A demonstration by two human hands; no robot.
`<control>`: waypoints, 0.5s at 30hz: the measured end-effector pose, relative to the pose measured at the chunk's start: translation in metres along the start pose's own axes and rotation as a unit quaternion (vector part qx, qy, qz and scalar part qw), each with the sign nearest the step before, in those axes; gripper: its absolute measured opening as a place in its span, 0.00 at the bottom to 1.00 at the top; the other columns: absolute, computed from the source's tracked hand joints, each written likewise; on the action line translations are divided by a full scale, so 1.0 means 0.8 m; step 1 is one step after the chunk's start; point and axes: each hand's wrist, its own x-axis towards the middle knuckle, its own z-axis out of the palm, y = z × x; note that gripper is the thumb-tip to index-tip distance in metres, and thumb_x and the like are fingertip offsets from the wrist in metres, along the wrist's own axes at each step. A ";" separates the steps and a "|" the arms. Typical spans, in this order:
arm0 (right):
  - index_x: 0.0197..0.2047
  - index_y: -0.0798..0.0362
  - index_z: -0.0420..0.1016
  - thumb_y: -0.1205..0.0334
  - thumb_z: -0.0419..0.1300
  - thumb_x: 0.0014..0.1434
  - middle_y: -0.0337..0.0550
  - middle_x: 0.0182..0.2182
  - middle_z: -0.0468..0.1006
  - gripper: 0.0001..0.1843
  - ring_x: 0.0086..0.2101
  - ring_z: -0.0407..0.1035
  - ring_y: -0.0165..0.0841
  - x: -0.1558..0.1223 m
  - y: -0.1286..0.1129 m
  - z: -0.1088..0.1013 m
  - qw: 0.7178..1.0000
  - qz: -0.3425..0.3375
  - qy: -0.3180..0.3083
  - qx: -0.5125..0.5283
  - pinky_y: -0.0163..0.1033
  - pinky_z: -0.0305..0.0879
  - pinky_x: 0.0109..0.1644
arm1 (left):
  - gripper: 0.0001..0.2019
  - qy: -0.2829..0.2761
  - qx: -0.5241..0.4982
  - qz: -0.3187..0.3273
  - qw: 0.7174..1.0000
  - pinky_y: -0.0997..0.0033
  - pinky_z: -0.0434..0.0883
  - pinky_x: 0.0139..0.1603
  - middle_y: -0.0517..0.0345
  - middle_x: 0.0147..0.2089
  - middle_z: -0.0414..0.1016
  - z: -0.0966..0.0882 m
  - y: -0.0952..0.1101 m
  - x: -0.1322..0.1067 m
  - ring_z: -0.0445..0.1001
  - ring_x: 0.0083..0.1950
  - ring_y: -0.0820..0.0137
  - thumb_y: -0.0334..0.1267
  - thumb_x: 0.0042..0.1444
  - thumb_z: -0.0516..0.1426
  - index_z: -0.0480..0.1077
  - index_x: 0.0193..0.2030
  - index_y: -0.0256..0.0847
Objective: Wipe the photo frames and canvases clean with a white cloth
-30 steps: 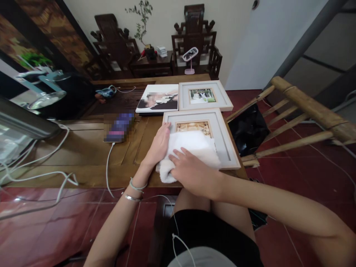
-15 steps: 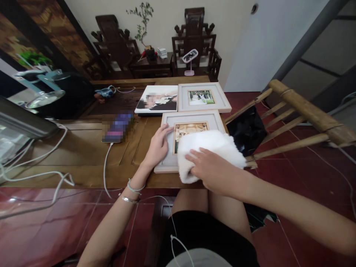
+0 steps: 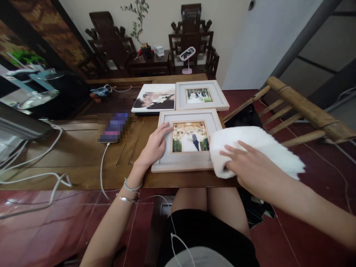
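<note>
A pale wooden picture frame [image 3: 182,161] lies flat near the front edge of the table, a wedding photo [image 3: 190,137] in its middle. My left hand [image 3: 155,144] rests on the frame's left side, fingers stretched over the border. At the right side of the frame, my right hand [image 3: 244,161] grips a fluffy white cloth [image 3: 250,137], its thumb side tucked into a fold. The cloth covers the frame's right edge and hangs out past the table. Behind lie a second picture frame [image 3: 222,102] and a white-edged photo panel [image 3: 152,98].
A phone [image 3: 115,128] with a white charging cable [image 3: 102,167] lies left on the wooden table [image 3: 83,148]. A bamboo chair [image 3: 306,107] with a black bag [image 3: 244,116] stands at the right. A pink mirror [image 3: 187,59] stands behind the table.
My right hand has slid the cloth rightward off the photo to the frame's right edge, uncovering the picture. My left hand stays on the frame. The view has shifted slightly.
</note>
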 end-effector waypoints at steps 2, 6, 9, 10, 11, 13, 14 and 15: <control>0.32 0.51 0.80 0.78 0.55 0.48 0.50 0.49 0.78 0.16 0.56 0.64 0.47 -0.004 0.010 0.004 0.999 0.032 0.010 -0.029 0.57 0.52 0.60 | 0.28 -0.006 -0.002 0.000 1.000 0.51 0.57 0.68 0.49 0.65 0.63 -0.002 0.000 0.001 0.59 0.68 0.62 0.21 0.51 0.45 0.65 0.59 0.38; 0.35 0.54 0.80 0.79 0.53 0.49 0.50 0.55 0.73 0.17 0.59 0.60 0.47 0.023 0.025 0.019 0.995 0.059 0.023 -0.071 0.56 0.51 0.62 | 0.28 -0.019 -0.008 0.006 1.000 0.52 0.57 0.68 0.49 0.65 0.63 -0.001 -0.001 0.002 0.61 0.66 0.63 0.21 0.51 0.44 0.64 0.59 0.38; 0.40 0.58 0.80 0.79 0.52 0.50 0.51 0.58 0.69 0.19 0.61 0.57 0.48 0.056 0.046 0.029 0.992 0.082 0.032 -0.087 0.57 0.51 0.62 | 0.28 -0.029 -0.011 0.013 0.999 0.53 0.57 0.69 0.48 0.65 0.64 0.000 -0.002 0.001 0.60 0.67 0.64 0.20 0.52 0.44 0.65 0.59 0.36; 0.41 0.59 0.79 0.79 0.51 0.51 0.51 0.59 0.68 0.19 0.61 0.56 0.49 0.067 0.055 0.031 0.991 0.089 0.038 -0.089 0.57 0.51 0.62 | 0.28 -0.031 -0.011 0.012 0.999 0.52 0.57 0.69 0.47 0.65 0.64 0.000 -0.002 0.001 0.60 0.67 0.64 0.21 0.52 0.44 0.65 0.59 0.36; 0.42 0.60 0.79 0.79 0.51 0.51 0.52 0.60 0.67 0.20 0.62 0.55 0.49 0.077 0.063 0.032 0.990 0.096 0.046 -0.090 0.57 0.51 0.62 | 0.28 -0.032 -0.010 0.009 0.999 0.52 0.56 0.69 0.47 0.65 0.64 0.000 -0.002 0.001 0.60 0.67 0.63 0.21 0.52 0.44 0.65 0.59 0.37; 0.46 0.61 0.78 0.79 0.50 0.52 0.52 0.61 0.66 0.22 0.62 0.53 0.49 0.099 0.076 0.030 0.987 0.109 0.077 -0.093 0.57 0.51 0.63 | 0.26 -0.032 0.001 -0.004 0.999 0.52 0.57 0.69 0.47 0.65 0.63 0.002 -0.001 0.001 0.60 0.67 0.62 0.23 0.54 0.44 0.64 0.60 0.37; 0.47 0.61 0.77 0.79 0.50 0.52 0.53 0.62 0.64 0.23 0.63 0.52 0.49 0.110 0.079 0.028 0.984 0.114 0.098 -0.094 0.57 0.50 0.63 | 0.25 -0.031 0.011 -0.011 0.999 0.52 0.57 0.69 0.46 0.66 0.62 0.003 0.000 0.001 0.60 0.67 0.62 0.25 0.56 0.45 0.64 0.60 0.36; 0.48 0.61 0.77 0.79 0.50 0.53 0.53 0.63 0.63 0.22 0.64 0.50 0.49 0.122 0.079 0.024 0.982 0.114 0.121 -0.093 0.58 0.48 0.64 | 0.23 -0.030 0.023 -0.017 0.999 0.53 0.56 0.69 0.44 0.67 0.60 0.003 0.000 0.000 0.58 0.68 0.61 0.27 0.58 0.45 0.63 0.61 0.35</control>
